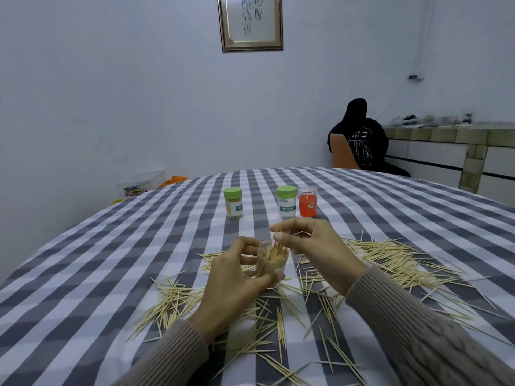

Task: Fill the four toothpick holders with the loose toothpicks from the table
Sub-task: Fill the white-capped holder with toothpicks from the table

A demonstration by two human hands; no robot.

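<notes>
One toothpick (301,233), pinched level in the right hand (312,246), lies crosswise just above the upright open holder (271,260) gripped by the left hand (237,277).

Cool, dim, even light fills the room, casting only faint shadows under the hands. Wide-angle distortion bows the checked tablecloth (111,246) at left and right; the far counter (446,129) is soft, slightly blurred.

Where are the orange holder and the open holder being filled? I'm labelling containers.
orange holder (307,206): head view, middle of its orange body.
open holder (271,260): head view, clear wall over the toothpicks inside.
</notes>
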